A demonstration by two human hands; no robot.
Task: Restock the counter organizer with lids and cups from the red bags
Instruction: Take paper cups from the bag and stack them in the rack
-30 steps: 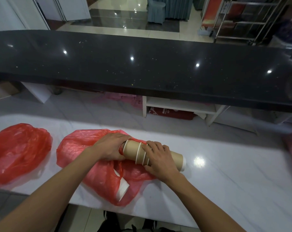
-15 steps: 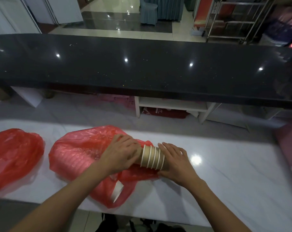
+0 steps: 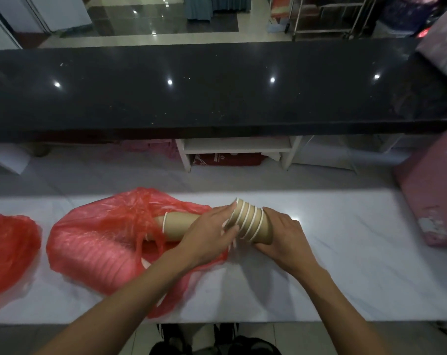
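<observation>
A short stack of brown paper cups (image 3: 253, 222) with white rims lies tilted on the white counter, my right hand (image 3: 285, 234) gripping its closed end. My left hand (image 3: 208, 235) curls over the near end of a longer cup stack (image 3: 178, 225), its fingertips at the short stack's rims. The longer stack lies in the mouth of a red plastic bag (image 3: 97, 242), which also holds ribbed stacks showing through the plastic. A second red bag (image 3: 7, 248) sits bunched at the far left. A white shelf unit (image 3: 237, 147) stands under the black upper counter.
The black counter top (image 3: 217, 93) runs across the view above the white work surface (image 3: 345, 265). A pink box (image 3: 432, 198) leans at the right edge. Red packages lie beneath the white shelf. My shoes show below the counter's front edge.
The short cup stack has come away to the right and tilted up in my right hand. The longer stack now shows in the bag's mouth under my left hand.
</observation>
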